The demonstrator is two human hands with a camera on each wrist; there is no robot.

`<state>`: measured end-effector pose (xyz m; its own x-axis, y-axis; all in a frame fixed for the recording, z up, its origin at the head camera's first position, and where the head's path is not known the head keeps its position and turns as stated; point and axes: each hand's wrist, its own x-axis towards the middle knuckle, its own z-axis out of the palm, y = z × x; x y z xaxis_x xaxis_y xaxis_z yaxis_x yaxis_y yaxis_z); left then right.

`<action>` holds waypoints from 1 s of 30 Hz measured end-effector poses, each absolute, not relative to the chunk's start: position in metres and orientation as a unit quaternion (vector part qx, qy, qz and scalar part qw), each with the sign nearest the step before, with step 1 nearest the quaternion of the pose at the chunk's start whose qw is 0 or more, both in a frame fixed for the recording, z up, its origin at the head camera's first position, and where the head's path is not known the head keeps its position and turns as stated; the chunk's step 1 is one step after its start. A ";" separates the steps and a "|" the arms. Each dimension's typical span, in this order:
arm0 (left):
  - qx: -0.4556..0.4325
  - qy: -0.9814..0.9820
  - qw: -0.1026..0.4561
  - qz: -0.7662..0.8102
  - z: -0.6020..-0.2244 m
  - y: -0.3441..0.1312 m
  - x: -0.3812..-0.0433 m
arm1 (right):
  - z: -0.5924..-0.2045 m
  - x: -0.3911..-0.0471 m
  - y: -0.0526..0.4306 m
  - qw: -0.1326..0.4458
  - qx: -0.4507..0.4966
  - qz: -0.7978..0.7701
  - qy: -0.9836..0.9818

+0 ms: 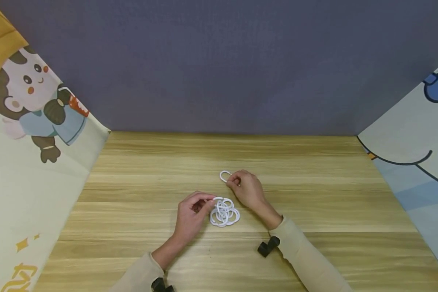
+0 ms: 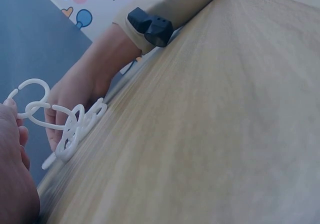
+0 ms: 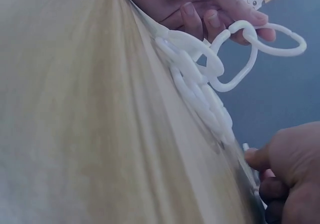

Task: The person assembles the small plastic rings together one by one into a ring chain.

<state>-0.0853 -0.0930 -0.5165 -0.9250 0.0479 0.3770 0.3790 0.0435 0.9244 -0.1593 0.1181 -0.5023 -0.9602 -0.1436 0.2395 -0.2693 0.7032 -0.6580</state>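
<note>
Between thumb and fingers my left hand (image 1: 190, 219) pinches a white C-shaped plastic ring at the end of a chain of rings (image 1: 237, 216). The held end ring (image 3: 282, 52) is raised off the table, with another ring (image 3: 240, 79) hanging from it. Several more linked rings lie heaped on the wood below. Farther out, my right hand (image 1: 248, 188) pinches a separate white C-shaped ring (image 1: 220, 174) low at the tabletop. Its rounded end sticks out to the left of the fingertips; the rest is hidden by the fingers.
The wooden table (image 1: 149, 162) reaches a dark blue back panel (image 1: 222, 73). Cartoon-printed side panels stand at the left (image 1: 58, 182) and right (image 1: 416, 134). Small black devices (image 1: 268, 246) are worn at both sleeve cuffs.
</note>
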 end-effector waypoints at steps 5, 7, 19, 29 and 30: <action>-0.143 -0.712 0.116 -0.677 -0.516 -0.093 -0.085 | -0.507 -0.160 0.118 0.117 0.110 0.422 -0.892; -0.141 -0.712 0.114 -0.678 -0.515 -0.093 -0.085 | -0.511 -0.161 0.120 0.126 0.109 0.450 -0.877; -0.140 -0.709 0.112 -0.682 -0.516 -0.094 -0.084 | -0.536 -0.169 0.131 0.112 0.082 0.503 -0.853; -0.141 -0.708 0.114 -0.682 -0.516 -0.094 -0.084 | -0.486 -0.140 0.125 0.006 0.009 0.605 -0.796; -0.142 -0.707 0.114 -0.683 -0.516 -0.094 -0.084 | -0.485 -0.139 0.125 -0.009 0.003 0.615 -0.789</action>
<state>-0.0844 -0.0943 -0.5157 -0.9338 0.0441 0.3552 0.3565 0.0269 0.9339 -0.1390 0.1246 -0.4848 -0.9998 -0.0154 -0.0097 0.0056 0.2447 -0.9696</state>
